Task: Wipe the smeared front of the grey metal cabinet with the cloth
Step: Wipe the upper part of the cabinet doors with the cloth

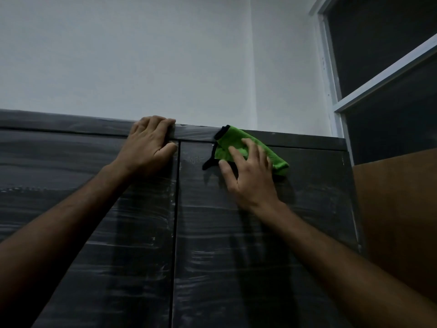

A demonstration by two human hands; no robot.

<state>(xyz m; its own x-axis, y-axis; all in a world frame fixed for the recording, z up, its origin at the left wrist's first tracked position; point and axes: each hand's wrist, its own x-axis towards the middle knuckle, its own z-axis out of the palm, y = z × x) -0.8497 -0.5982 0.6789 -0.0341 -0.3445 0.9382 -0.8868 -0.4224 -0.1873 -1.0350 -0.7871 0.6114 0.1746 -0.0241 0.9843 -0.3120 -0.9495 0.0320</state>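
Your left hand [147, 144] rests curled over the top edge of the grey cabinet [236, 233]. Your right hand [249, 171] presses a folded green cloth [238, 144] against the upper right door [307, 197], with spread fingers; pale streaks cross both doors.

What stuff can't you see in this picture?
Head view only:
- The cabinet front's lower part is cut off by the bottom edge.
- The top of the cabinet is out of sight from below.
- Part of the green cloth is covered by the right hand.
- The left hand fingers' tips curl over the top edge, hidden.
- Behind the dark window nothing can be made out.
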